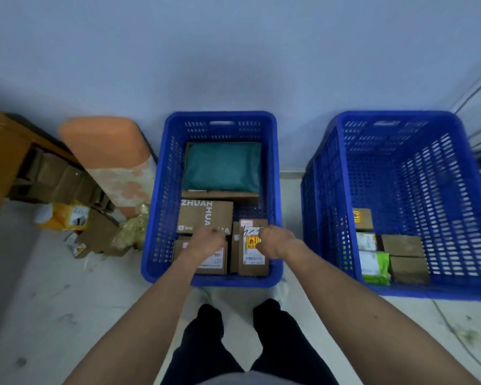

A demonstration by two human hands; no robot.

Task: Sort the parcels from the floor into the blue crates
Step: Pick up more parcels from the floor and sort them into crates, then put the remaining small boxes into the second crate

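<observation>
Two blue crates stand against the wall. The middle crate (154,218) holds a teal bag (222,166), a brown box printed ZHUAN (203,215), a labelled box at the front left (214,263) and an upright box with a yellow and red sticker (252,258). My left hand (206,243) lies over the front-left box with its fingers bent down and blurred. My right hand (275,241) curls round the top right edge of the sticker box. The right crate (328,207) holds several brown boxes (403,245) and green packets (374,266).
On the floor at the left lie loose parcels: a yellow packet (67,216), brown boxes (97,237) and a crumpled clear bag (134,229). An orange padded board (109,151) leans on the wall. A cable (453,329) runs across the floor at the right. My legs (233,343) stand before the middle crate.
</observation>
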